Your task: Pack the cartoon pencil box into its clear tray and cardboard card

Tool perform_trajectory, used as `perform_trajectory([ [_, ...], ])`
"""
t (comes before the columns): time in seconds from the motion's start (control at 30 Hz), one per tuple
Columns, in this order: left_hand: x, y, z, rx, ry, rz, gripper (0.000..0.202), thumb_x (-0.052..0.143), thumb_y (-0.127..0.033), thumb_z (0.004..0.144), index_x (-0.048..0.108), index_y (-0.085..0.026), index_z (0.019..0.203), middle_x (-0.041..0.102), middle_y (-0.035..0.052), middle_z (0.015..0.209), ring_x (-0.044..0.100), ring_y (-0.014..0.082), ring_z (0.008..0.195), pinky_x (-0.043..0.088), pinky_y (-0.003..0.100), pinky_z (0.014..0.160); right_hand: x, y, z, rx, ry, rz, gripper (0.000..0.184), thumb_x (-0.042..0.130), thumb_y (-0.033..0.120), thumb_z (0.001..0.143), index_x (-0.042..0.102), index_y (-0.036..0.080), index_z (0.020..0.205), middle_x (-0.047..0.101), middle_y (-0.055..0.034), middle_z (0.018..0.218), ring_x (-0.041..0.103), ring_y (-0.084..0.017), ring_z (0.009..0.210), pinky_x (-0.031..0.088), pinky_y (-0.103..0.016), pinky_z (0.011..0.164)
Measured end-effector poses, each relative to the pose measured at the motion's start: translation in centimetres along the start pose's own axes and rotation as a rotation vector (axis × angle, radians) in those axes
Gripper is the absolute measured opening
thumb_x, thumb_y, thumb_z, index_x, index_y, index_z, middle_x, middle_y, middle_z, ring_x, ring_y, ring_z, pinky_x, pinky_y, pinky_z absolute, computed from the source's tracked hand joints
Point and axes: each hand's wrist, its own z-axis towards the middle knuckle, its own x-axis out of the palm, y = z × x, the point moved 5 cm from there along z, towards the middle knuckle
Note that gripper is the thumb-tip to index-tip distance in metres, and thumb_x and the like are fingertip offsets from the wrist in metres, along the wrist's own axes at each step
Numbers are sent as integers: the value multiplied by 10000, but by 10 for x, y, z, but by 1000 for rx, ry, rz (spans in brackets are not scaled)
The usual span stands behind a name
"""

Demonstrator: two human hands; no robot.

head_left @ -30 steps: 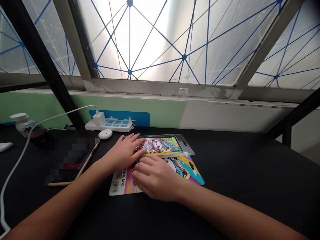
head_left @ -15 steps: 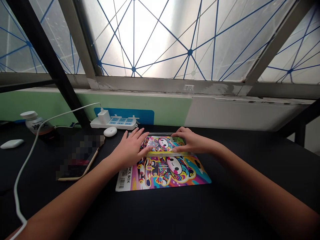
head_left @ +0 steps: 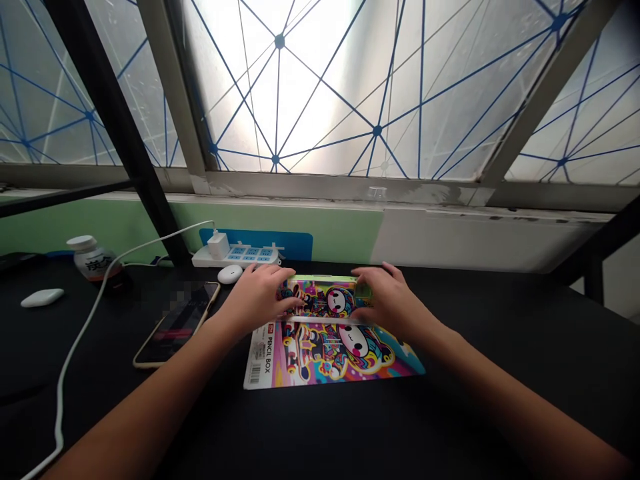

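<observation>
A colourful pencil box (head_left: 325,298) with a cartoon character and a pale front edge lies between my hands. My left hand (head_left: 260,292) grips its left end, thumb along the front and fingers over the back. Around the right end curls my right hand (head_left: 387,297), its thumb near the front edge and fingers behind. Beneath and in front of the box is a bright printed card (head_left: 330,357) marked "PENCIL BOX", with a barcode at its left. The box covers the card's far part.
On the black table (head_left: 320,433), a phone (head_left: 175,327) lies left of the card. Behind it are a round white case (head_left: 230,274) and a power strip (head_left: 240,256) with a white cable (head_left: 65,360). A bottle (head_left: 95,260) and a white mouse-like object (head_left: 43,298) stand further left.
My hands have gone from resting flatter on the box to curling round its two ends. The box's front face shows more plainly. The whole view has shifted slightly.
</observation>
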Motion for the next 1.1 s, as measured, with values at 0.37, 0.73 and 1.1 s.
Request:
perform_trajectory([
  [0.37,-50,-78,-85,248,-319,-15,435,588,-105,913,549,-260,1318,671,62,1124,595,240,1051,400,474,1086,-56,45,-97,-231,-260,-96,514,592,148,900,509,304,1382,659,-85,1114,615,-282,1100,462,-530,1065],
  [0.73,11,-59,-134,-270,52,-388,730,762,-393,828,401,-327,1459,389,117,1569,354,391,1436,342,615,1144,-14,33,-134,-44,60,120,521,647,278,896,501,305,1395,479,-110,1531,469,-317,1387,491,-516,1072],
  [1.1,8,-59,-137,-405,104,-536,931,723,-349,853,149,-396,1584,443,90,1506,455,309,1386,446,474,1087,-43,5,-102,213,343,433,432,688,556,847,697,292,1190,705,-73,1227,657,-329,1100,549,-461,925],
])
